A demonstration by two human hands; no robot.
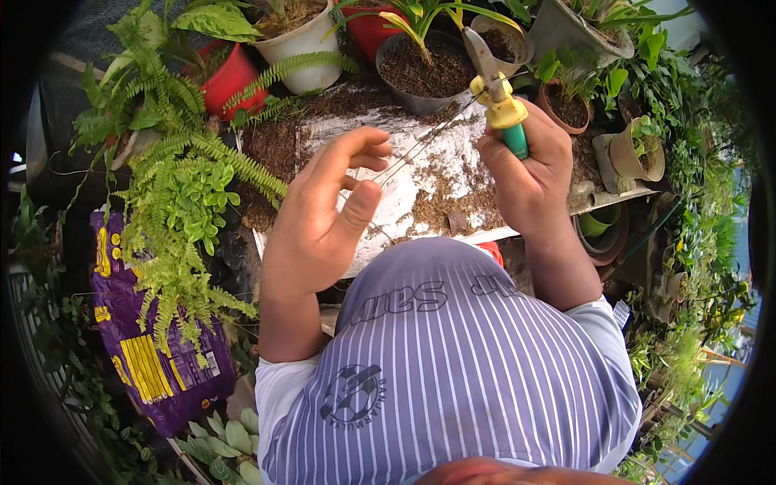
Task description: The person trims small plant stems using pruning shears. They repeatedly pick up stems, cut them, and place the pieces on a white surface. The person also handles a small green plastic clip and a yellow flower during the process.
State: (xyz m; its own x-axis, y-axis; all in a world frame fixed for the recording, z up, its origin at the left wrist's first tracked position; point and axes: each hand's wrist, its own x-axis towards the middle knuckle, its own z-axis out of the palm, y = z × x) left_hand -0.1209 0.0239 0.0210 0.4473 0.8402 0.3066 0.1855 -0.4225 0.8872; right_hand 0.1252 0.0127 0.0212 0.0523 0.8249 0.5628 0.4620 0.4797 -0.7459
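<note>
My right hand (pixel 533 176) grips the green handle of a garden hand tool (pixel 498 91) with a yellow collar and a metal blade pointing up and away from me. Thin dark strands of wire or string (pixel 418 145) run from near the collar down towards my left hand (pixel 327 212). That hand is raised with its thumb and curled fingers apart, and no grip on the strands is visible. Below both hands lies a white work surface (pixel 388 212) strewn with brown soil. At its far edge stands a dark pot (pixel 418 100) with soil and a plant.
A white pot (pixel 306 51) and a red pot (pixel 233 79) stand far left. Ferns (pixel 188 145) hang over a purple printed bag (pixel 163 357) at the left. To the right are a terracotta pot (pixel 564 106), a beige pot (pixel 636 148) on a block, and dense foliage.
</note>
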